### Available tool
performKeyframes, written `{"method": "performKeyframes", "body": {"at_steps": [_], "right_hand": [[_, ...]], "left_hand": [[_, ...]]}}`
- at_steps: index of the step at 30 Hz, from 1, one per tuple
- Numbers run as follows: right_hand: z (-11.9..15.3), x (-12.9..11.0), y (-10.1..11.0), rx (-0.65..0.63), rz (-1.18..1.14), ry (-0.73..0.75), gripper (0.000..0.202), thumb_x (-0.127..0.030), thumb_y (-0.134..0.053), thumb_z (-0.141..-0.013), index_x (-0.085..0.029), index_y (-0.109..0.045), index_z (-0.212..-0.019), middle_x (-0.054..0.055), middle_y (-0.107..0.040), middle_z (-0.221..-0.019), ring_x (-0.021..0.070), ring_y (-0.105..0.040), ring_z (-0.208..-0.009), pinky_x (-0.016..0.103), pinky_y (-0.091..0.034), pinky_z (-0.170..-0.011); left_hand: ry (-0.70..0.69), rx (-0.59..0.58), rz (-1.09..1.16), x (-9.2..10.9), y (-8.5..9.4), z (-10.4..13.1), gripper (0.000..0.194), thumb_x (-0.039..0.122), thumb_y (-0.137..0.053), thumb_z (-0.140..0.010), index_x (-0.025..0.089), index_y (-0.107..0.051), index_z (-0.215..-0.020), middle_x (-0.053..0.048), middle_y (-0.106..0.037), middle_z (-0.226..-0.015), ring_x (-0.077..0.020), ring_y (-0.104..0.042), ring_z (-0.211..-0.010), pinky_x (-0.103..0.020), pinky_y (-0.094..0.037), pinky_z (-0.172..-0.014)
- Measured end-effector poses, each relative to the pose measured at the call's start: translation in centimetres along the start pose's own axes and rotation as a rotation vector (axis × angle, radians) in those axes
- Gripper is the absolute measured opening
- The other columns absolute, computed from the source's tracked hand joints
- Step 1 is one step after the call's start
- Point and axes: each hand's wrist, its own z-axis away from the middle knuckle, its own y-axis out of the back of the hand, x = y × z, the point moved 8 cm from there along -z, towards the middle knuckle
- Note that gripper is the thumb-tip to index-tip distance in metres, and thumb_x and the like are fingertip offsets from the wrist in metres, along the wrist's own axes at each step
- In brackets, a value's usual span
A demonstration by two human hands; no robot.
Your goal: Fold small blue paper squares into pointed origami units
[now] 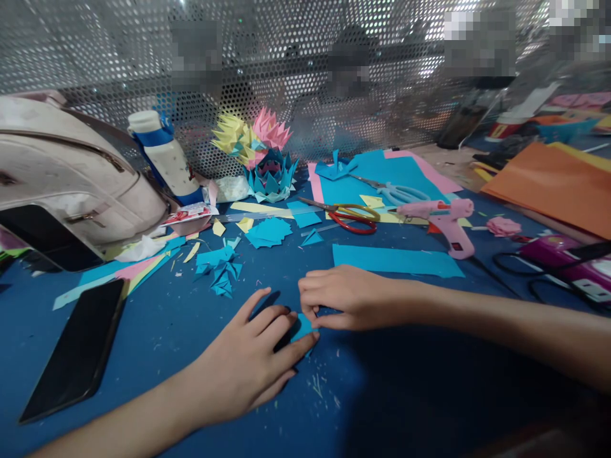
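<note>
A small piece of blue paper [301,326] lies on the table between my hands, mostly covered by fingers. My left hand [258,350] rests over it from the left, fingers spread, with the index fingertip pressing the paper's near edge. From the right, my right hand [334,299] pinches the paper at its right edge between thumb and curled fingers. Beyond my hands sit folded blue paper pieces [222,264] and a stack of blue paper cutouts [268,233]. A blue paper strip [396,261] lies just past my right hand.
Red-and-yellow-handled scissors [356,216], light-blue scissors [403,191] and a pink glue gun [446,219] lie at the back. Paper flowers [272,172] stand near the mesh panel [267,57]. Two phones, a bottle [165,156] and a backpack [71,165] occupy the left; a purple power strip [568,261] is right.
</note>
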Motion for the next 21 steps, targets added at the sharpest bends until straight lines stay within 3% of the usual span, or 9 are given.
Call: {"method": "performKeyframes", "body": {"at_steps": [21], "right_hand": [[0.09, 0.03, 0.22, -0.014, -0.045, -0.023, 0.008, -0.021, -0.062, -0.093, -0.016, -0.06, -0.088, 0.002, -0.061, -0.091, 0.0142, -0.054, -0.086, 0.025, -0.033, -0.064]], "left_hand": [[0.002, 0.017, 0.002, -0.02, 0.43, -0.17, 0.045, 0.028, -0.053, -0.096, 0.026, -0.049, -0.141, -0.009, -0.057, -0.12, -0.0275, -0.052, -0.117, -0.062, -0.028, -0.114]]}}
